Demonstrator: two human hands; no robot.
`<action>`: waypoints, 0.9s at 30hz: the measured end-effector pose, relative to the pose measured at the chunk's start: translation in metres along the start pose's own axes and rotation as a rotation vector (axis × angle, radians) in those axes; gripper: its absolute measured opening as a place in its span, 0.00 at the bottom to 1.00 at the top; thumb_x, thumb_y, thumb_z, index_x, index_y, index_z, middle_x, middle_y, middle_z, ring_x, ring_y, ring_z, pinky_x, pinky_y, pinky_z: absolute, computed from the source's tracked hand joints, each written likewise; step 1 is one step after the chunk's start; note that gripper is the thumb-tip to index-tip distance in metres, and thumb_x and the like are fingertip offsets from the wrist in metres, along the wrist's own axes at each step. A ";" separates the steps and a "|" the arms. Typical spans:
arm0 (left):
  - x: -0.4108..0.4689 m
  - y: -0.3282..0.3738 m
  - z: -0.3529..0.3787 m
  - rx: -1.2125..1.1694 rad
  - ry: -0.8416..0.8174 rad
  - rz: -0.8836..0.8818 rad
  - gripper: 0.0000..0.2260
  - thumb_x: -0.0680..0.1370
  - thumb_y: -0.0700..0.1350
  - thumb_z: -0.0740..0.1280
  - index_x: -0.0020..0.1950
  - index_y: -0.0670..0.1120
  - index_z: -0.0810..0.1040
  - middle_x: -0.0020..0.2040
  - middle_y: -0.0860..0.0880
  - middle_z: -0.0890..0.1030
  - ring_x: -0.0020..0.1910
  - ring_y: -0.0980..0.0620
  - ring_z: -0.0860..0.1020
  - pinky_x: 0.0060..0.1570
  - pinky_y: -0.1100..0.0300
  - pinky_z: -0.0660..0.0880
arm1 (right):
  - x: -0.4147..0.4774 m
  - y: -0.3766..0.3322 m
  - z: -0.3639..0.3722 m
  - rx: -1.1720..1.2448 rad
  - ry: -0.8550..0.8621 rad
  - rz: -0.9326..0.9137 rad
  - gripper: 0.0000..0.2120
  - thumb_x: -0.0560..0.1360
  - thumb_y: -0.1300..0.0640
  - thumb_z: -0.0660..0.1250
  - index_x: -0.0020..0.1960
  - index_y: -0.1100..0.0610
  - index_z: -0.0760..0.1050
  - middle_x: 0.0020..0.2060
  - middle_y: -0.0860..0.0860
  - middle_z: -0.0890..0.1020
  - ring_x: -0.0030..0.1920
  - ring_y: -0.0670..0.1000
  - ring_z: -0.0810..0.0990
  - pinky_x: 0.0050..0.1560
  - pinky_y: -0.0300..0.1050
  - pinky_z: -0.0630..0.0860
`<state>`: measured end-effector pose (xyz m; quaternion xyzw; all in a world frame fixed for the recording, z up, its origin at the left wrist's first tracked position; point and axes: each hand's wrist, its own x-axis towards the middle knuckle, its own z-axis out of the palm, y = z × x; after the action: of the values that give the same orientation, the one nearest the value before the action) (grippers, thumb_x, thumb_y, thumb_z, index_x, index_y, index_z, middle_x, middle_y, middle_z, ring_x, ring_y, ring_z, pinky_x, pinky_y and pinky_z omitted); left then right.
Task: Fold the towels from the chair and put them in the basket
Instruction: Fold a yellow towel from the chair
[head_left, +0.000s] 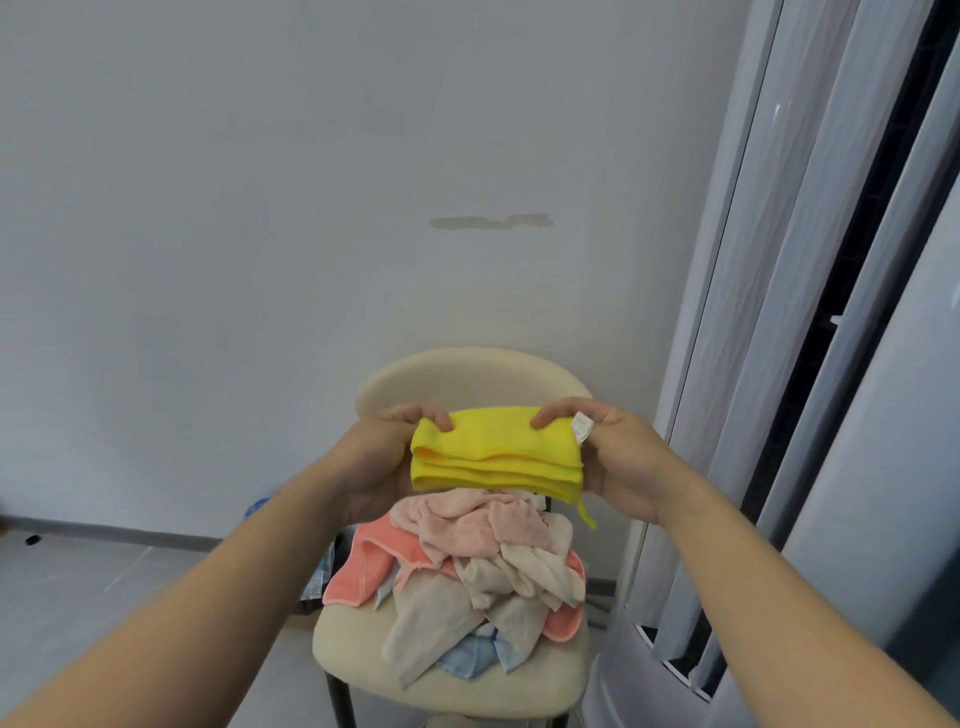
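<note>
The fingers (441, 418) of the left hand (376, 462) curl over the top edge of the folded yellow towel (496, 457), gripping its left end; the right hand (618, 457) clamps the right end the same way, beside a small white tag (582, 427). The towel hangs in the air above the heap of unfolded towels (467, 566) on the cream chair (467, 376).
</note>
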<state>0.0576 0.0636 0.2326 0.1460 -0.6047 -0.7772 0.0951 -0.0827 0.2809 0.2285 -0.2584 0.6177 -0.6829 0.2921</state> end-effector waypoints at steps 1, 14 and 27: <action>0.003 -0.007 -0.002 -0.060 0.012 -0.095 0.12 0.80 0.33 0.60 0.45 0.42 0.81 0.47 0.37 0.81 0.39 0.41 0.82 0.41 0.48 0.84 | 0.001 0.010 -0.001 0.047 -0.001 0.076 0.19 0.82 0.67 0.56 0.49 0.56 0.84 0.50 0.64 0.75 0.49 0.63 0.75 0.47 0.60 0.80; 0.019 -0.111 -0.012 -0.037 0.113 -0.564 0.11 0.80 0.34 0.68 0.60 0.43 0.83 0.49 0.44 0.85 0.44 0.49 0.82 0.39 0.58 0.79 | -0.004 0.118 0.008 0.105 0.168 0.536 0.11 0.80 0.72 0.63 0.58 0.59 0.75 0.42 0.60 0.82 0.38 0.56 0.82 0.36 0.48 0.81; 0.019 -0.148 -0.015 0.009 0.139 -0.500 0.10 0.83 0.36 0.64 0.60 0.42 0.83 0.57 0.39 0.84 0.52 0.40 0.85 0.37 0.56 0.83 | 0.004 0.160 -0.002 0.166 0.221 0.586 0.12 0.80 0.72 0.63 0.57 0.62 0.82 0.57 0.63 0.82 0.47 0.62 0.85 0.39 0.54 0.84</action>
<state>0.0489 0.0811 0.0843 0.3446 -0.5452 -0.7619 -0.0591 -0.0742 0.2684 0.0694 0.0306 0.6359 -0.6417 0.4276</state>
